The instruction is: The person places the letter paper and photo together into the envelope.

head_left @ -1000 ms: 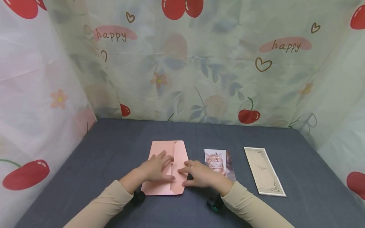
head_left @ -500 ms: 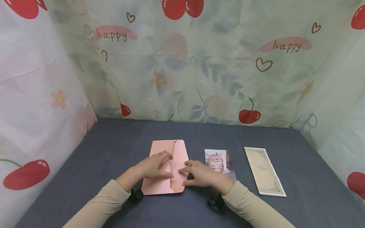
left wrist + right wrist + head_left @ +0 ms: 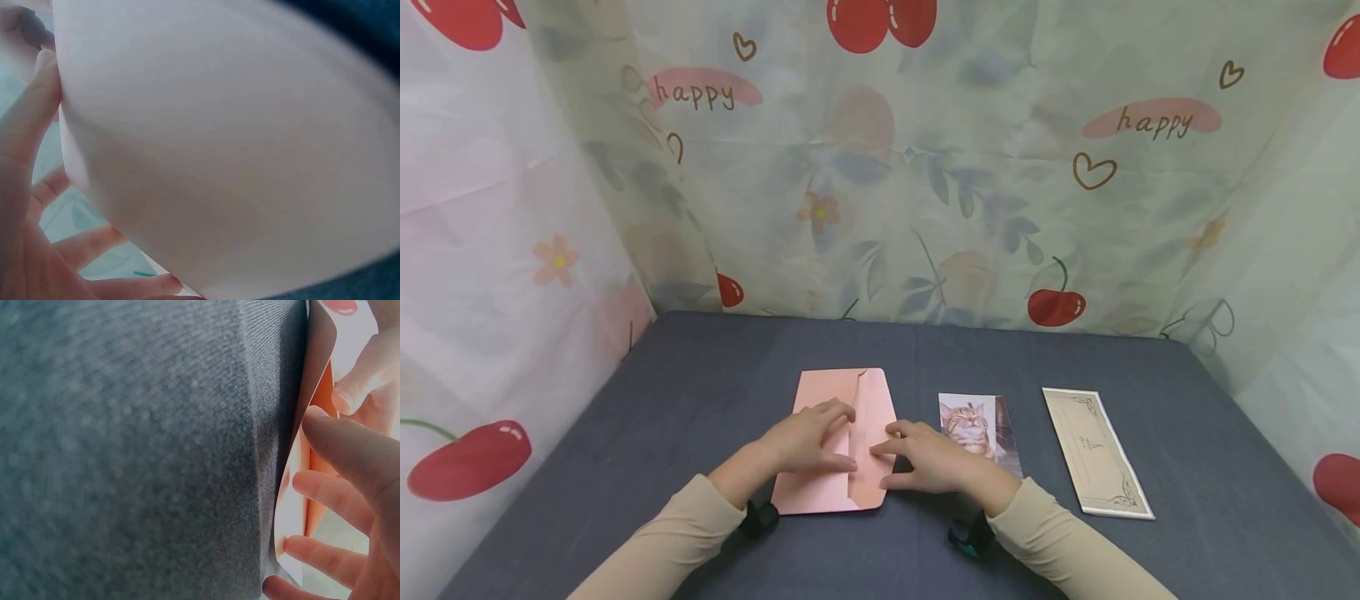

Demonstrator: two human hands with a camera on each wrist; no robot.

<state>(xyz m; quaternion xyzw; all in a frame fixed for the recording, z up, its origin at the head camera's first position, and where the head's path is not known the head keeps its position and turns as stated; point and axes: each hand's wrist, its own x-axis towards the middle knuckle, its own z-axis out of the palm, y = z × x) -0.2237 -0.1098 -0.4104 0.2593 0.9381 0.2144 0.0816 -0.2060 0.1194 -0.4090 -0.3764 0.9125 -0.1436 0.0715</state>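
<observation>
A pink envelope lies on the dark table, its flap spread to the right. My left hand reaches over the envelope's body, with thumb and fingertips spread along the edge of its mouth. In the left wrist view, several fingertips disappear behind the envelope. My right hand rests its spread fingertips on the flap. The right wrist view shows an orange-lit gap inside the envelope near both hands.
A cat photo lies right of the envelope, partly covered by my right forearm. Farther right is a cream card with an ornate border. Patterned curtains surround the table at the back and sides.
My left hand has shifted slightly left and its fingers have drawn together a little. The envelope's mouth lifted a bit, then settled slightly. My right hand has hardly moved.
</observation>
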